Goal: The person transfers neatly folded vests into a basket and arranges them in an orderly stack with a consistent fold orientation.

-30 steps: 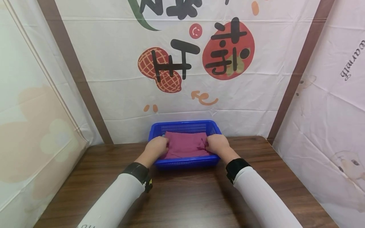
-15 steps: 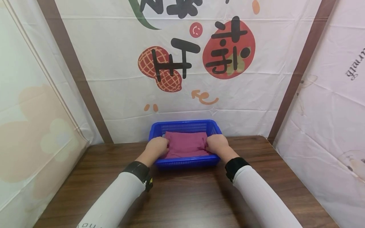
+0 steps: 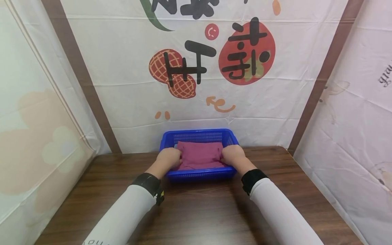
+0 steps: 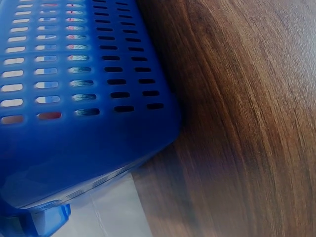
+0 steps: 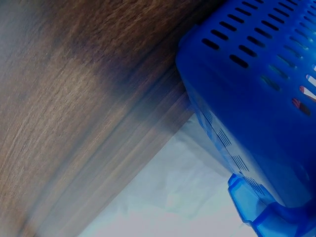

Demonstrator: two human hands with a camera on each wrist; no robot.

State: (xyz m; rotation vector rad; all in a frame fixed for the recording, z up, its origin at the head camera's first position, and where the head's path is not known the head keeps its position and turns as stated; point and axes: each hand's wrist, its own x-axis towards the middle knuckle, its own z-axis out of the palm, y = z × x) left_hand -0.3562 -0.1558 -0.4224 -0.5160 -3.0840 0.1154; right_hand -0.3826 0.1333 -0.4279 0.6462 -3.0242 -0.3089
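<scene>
A folded pink cloth (image 3: 200, 155) lies inside a blue slotted plastic basket (image 3: 200, 173) at the table's far side. My left hand (image 3: 169, 158) reaches over the basket's front left corner and grips the cloth's left edge with curled fingers. At the opposite edge, my right hand (image 3: 234, 154) holds the cloth the same way, and the fabric creases beside its fingers. Most fingertips are hidden behind the knuckles and in the fabric. Both wrist views show only the outside of the basket (image 4: 89, 143), with neither hand visible there.
The brown wood-grain table (image 3: 199, 211) extends in front of the basket. Right behind the basket hangs a white printed curtain (image 3: 128, 102). Further fabric walls flank the table on both sides. A small light-blue patch shows at the cloth's far left corner.
Both hands and the cloth stay practically where they were. The head view has shifted very slightly.
</scene>
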